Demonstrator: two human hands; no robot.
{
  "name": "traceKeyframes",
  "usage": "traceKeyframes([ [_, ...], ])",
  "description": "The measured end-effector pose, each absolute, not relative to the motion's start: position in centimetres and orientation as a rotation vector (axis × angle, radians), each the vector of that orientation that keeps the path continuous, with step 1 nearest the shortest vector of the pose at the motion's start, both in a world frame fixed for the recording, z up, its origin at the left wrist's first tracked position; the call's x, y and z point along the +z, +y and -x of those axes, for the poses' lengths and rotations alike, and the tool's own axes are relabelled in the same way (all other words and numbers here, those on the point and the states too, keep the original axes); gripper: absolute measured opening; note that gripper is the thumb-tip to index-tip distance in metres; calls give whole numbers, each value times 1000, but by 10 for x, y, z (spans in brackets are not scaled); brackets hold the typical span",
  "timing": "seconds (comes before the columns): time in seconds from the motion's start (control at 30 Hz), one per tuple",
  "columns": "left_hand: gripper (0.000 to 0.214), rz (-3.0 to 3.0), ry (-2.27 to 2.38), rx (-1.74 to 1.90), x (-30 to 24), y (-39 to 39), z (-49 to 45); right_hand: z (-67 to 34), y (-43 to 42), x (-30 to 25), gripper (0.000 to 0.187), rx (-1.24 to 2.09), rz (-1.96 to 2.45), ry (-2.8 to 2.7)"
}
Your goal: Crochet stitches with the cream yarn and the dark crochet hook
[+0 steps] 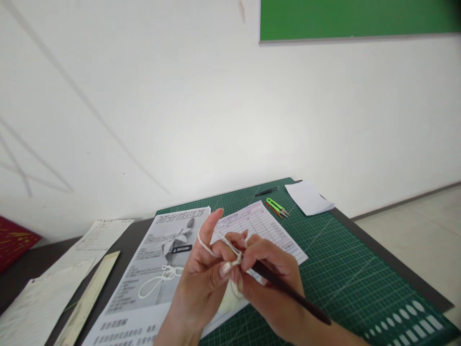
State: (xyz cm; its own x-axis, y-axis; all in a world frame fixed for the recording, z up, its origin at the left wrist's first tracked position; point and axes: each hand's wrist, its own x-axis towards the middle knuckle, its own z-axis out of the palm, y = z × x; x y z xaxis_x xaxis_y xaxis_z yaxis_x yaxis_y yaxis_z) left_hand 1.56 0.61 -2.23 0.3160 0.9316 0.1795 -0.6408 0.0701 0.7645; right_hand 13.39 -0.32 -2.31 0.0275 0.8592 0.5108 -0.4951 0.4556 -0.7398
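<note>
The person is showing 2 bare hands and 2 bare forearms, all over the near left part of the green cutting mat (342, 250). The left hand (201, 281), near the left border of the mat, is having slim, long fingers with rounded nails, and its thumbnail is shining a little. The right hand (273, 283), more toward the middle of the mat, is showing smooth knuckles. Both forearms are appearing uncovered.

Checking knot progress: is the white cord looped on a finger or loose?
Looped: the white cord circles the left hand's raised index finger and runs to the right hand, which grips a dark brown stick.
</note>
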Motion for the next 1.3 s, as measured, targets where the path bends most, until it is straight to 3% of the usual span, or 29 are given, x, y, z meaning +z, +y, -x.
traceKeyframes([
  [0.27,57,-923,407,1290,-17,6,-18,-139,-2,-20,20,921,531,-1294],
  [0.4,60,-910,397,1204,-14,6,-13,-149,-2,-17,11,842,495,-1413],
  [0.6,61,-909,333,1082,-13,7,-6,-167,-3,-18,24,918,502,-1505],
  [0.73,63,-817,322,1077,-13,8,-5,-161,-3,-25,7,1033,521,-1320],
  [0.97,62,-808,354,1083,-8,7,-4,-150,-3,-27,17,1148,337,-1124],
  [1.3,56,-820,266,1103,-14,15,4,-151,2,-34,12,1123,428,-1054],
])
